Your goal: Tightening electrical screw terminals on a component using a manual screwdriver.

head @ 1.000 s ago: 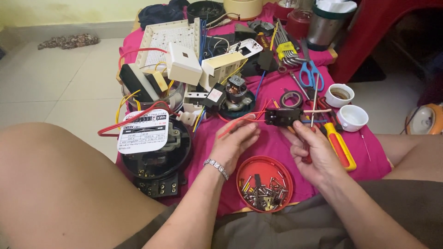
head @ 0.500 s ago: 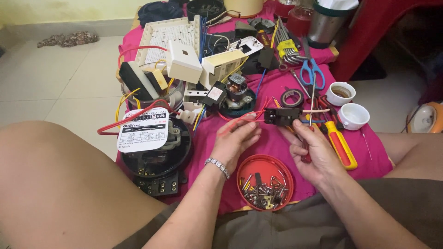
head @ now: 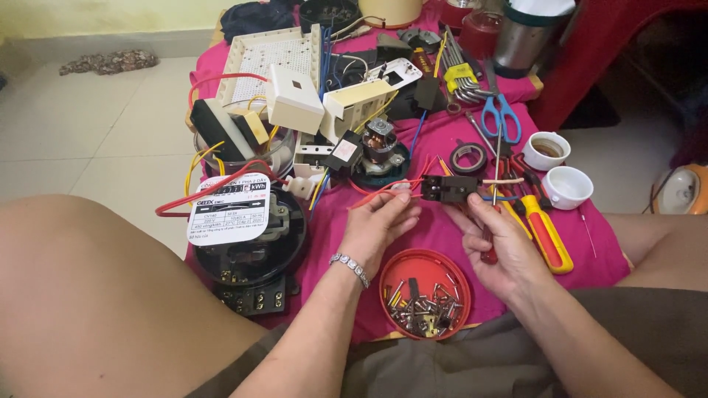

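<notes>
A small black terminal block (head: 446,189) with red wires sits on the pink cloth (head: 442,236) between my hands. My left hand (head: 380,225) pinches a red wire (head: 383,190) that runs into the block's left side. My right hand (head: 501,239) grips a red-handled screwdriver (head: 488,254), and its fingertips touch the right end of the block. The thin shaft rises past the block. A bracelet is on my left wrist.
A red dish of screws (head: 424,295) lies just below my hands. A round black electric meter (head: 247,236) lies to the left. To the right are a yellow-and-red screwdriver (head: 549,239) and two white lamp holders (head: 566,186). Behind are a tape roll (head: 468,157), blue scissors (head: 501,114) and a small motor (head: 380,144).
Both hands stay at the black block. My left fingers have edged slightly closer to it along the red wire.
</notes>
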